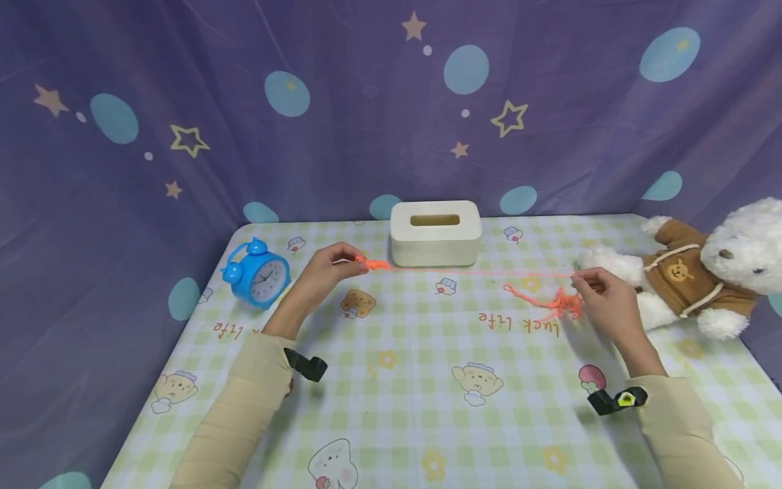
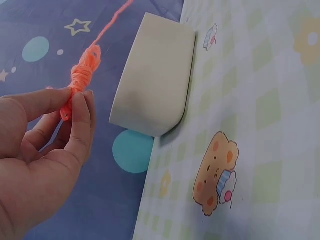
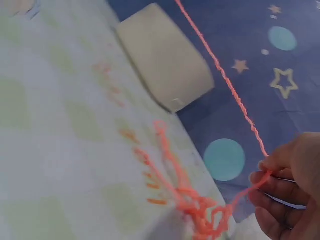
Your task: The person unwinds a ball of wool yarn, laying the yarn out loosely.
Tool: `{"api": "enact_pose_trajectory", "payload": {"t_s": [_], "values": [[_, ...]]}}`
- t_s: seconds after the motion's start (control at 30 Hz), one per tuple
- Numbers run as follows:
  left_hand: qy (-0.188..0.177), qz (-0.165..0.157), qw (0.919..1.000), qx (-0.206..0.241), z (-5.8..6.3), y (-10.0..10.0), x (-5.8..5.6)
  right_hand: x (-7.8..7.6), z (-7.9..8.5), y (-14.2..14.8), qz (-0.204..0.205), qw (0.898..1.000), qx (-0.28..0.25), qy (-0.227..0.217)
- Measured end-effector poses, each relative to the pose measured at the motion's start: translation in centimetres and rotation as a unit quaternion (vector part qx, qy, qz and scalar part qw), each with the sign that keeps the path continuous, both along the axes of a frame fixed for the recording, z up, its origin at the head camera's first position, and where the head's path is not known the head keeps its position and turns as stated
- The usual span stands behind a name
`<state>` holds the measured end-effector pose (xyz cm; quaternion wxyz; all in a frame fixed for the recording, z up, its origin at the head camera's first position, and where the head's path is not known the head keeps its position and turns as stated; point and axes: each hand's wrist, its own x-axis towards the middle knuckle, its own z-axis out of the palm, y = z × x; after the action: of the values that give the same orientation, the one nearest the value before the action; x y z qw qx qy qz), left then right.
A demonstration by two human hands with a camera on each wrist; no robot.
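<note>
A small wound bundle of orange yarn point(image 2: 82, 75) is pinched between the thumb and fingers of my left hand point(image 1: 330, 267). From it a single strand of yarn point(image 3: 227, 82) runs taut above the table to my right hand point(image 1: 605, 299), whose thumb and forefinger pinch it. Past that pinch the strand drops to a loose tangle of yarn point(image 1: 563, 304), which hangs or lies below my right hand; whether it touches the table I cannot tell. One looped length sticks out from the tangle to the left.
A cream tissue box point(image 1: 436, 248) stands at the back, behind the strand. On the left is a blue alarm clock point(image 1: 259, 275). A white teddy bear point(image 1: 681, 272) in a brown hoodie lies at the right. The checked tablecloth point(image 1: 397, 421) meets a purple curtain point(image 1: 366, 136).
</note>
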<state>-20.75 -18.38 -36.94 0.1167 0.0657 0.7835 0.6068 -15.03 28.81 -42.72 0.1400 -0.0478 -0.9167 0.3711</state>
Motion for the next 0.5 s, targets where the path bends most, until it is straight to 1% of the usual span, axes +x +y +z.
{"api": "enact_pose_trajectory", "payload": {"t_s": [0.07, 0.2, 0.3, 0.4, 0.5], "values": [[0.002, -0.005, 1.0000, -0.001, 0.1, 0.2, 0.1, -0.2, -0.4, -0.4, 0.025, 0.999, 0.035, 0.003], [-0.003, -0.022, 0.9998, -0.004, 0.4, 0.7, 0.2, -0.6, -1.2, -1.3, 0.065, 0.996, 0.061, 0.015], [-0.013, -0.026, 0.9996, 0.000, 0.5, 1.0, 0.3, -0.9, -1.6, -2.0, 0.089, 0.993, 0.070, 0.019], [-0.018, -0.029, 0.9994, 0.004, 0.6, 1.3, 0.4, -1.0, -1.9, -2.7, 0.106, 0.992, 0.073, 0.008], [-0.019, -0.035, 0.9992, 0.006, 0.6, 1.4, 0.5, -1.1, -1.9, -3.3, 0.117, 0.991, 0.064, -0.007]]}}
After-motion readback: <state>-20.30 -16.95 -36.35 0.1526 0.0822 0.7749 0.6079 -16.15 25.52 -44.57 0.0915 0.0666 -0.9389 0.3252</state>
